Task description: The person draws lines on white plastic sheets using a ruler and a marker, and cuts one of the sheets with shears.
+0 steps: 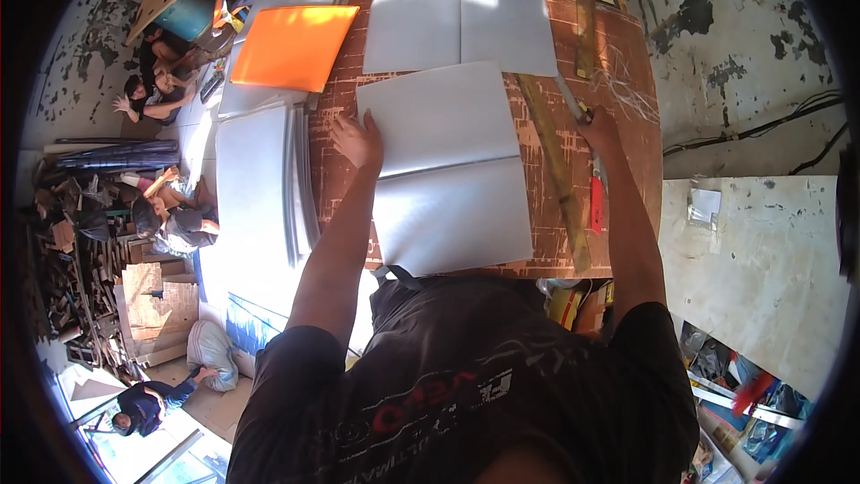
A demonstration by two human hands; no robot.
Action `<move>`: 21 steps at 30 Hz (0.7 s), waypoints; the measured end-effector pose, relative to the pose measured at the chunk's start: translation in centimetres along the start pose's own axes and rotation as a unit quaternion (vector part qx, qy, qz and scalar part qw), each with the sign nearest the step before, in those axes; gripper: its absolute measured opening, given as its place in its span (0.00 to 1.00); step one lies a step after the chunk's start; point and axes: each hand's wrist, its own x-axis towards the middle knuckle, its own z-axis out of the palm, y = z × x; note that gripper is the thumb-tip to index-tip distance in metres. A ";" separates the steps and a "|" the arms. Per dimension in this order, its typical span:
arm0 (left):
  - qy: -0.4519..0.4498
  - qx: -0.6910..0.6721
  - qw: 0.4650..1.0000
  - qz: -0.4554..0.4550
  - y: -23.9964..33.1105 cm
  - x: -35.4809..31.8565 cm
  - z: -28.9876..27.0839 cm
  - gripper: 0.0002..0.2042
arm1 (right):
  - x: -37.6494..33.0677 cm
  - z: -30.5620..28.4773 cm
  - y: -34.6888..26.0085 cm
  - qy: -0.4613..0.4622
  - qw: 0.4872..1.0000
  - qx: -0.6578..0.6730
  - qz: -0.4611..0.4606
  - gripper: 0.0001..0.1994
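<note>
Occupying the far left, a pile of scrap wood (pixel 81 251) stands beside seated people (pixel 179 220) at floor level. Next, a stack of pale grey sheets (pixel 255 184) lies along the left side of the brown, worn tabletop (pixel 336 90). An orange sheet (pixel 291 45) rests beyond that stack, on further grey sheeting.

The left hand (pixel 361 139) is positioned at the left edge of the creased grey sheet (pixel 452 211). Its fingers are extended and moderately spread; whether they pinch the edge cannot be determined. The creased grey sheet lies on the tabletop directly in front of the person, with a dark line running across its width. Behind it lies a rear grey sheet (pixel 417 27) with a lengthwise line.

To the right, a yellow-brown strip (pixel 551 161) lies obliquely beside the creased grey sheet. The right hand (pixel 602 130) has its fingers curled closed around a slim tool (pixel 586 114); the exact type cannot be determined. A red object (pixel 597 204) lies near the right forearm. Pale strands (pixel 627 94) lie at the tabletop's right side, and a pale panel (pixel 761 255) stands at far right.
</note>
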 end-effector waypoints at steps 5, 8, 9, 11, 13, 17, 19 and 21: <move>0.021 0.100 0.994 -0.034 -1.3 -0.5 1.2 0.22 | -0.5 -0.2 -1.1 0.006 1.000 -0.016 -0.026 0.25; -0.030 0.064 0.996 -0.056 -1.1 -0.2 1.0 0.22 | -0.3 -0.6 -1.9 -0.030 0.999 0.018 0.019 0.27; -0.031 0.063 0.996 -0.055 -0.8 -0.4 0.9 0.22 | -0.2 -0.7 -1.5 -0.030 0.999 0.017 0.021 0.27; -0.043 0.050 0.996 -0.064 -0.5 -0.3 1.0 0.21 | 0.3 -1.1 0.2 -0.076 0.993 0.081 -0.034 0.21; -0.044 0.039 0.996 -0.068 -0.9 -0.1 1.1 0.21 | 0.3 -2.0 1.4 -0.129 0.981 0.142 0.017 0.18; -0.052 0.028 0.994 -0.087 -1.0 0.8 1.6 0.18 | 0.2 -4.2 5.6 -0.095 0.969 0.226 -0.008 0.13; -0.052 0.017 0.993 -0.102 -1.2 1.1 1.6 0.16 | -0.7 -6.3 6.4 -0.058 0.978 0.199 -0.012 0.13; -0.030 0.029 0.995 -0.092 -1.9 1.6 1.7 0.14 | -2.0 -8.9 6.2 -0.021 0.984 0.174 -0.020 0.13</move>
